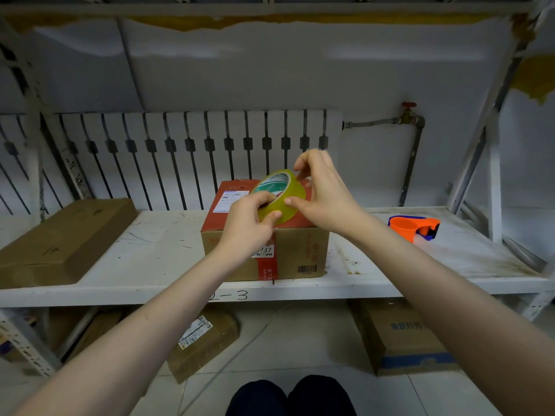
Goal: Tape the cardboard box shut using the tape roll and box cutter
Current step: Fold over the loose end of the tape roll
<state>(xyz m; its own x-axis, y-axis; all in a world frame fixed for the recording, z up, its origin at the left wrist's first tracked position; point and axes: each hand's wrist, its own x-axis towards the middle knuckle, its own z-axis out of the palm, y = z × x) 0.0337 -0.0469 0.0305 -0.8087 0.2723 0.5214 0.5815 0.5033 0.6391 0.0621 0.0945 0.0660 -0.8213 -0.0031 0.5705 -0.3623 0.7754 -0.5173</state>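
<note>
Tape roll (280, 196): yellowish, translucent, glossy band wound on a printed green-and-white core, held tilted in the air just above the cardboard box (265, 235), near the middle of the shelf (156, 250). Gripped by the left hand (246, 228), fingers hooked through the core and thumb pressed on the outer winding. Pinched at the far upper rim by the right hand (321, 193), thumb flat against the near face, fingertips apparently picking for the loose end; whether an end is already lifted, cannot tell.

Box below: brown corrugated card, squarish, with a red printed top, a white shipping label at its far left and a red strip down the near face beside a barcode. Top flaps apparently down; no fresh tape seen across the seam.

Likely trouble from here: a lost or split tape end, caused by the film's clarity and thinness; tape folding back and sticking to itself or to fingers once pulled free; a crooked strip, caused by starting with the roll this tilted.

Right of the box, well apart: an orange and blue plastic tool (416, 228), probably the cutter, untouched. Left: a flat brown carton (63, 238). Shelf surface white, scuffed, scratched.
</note>
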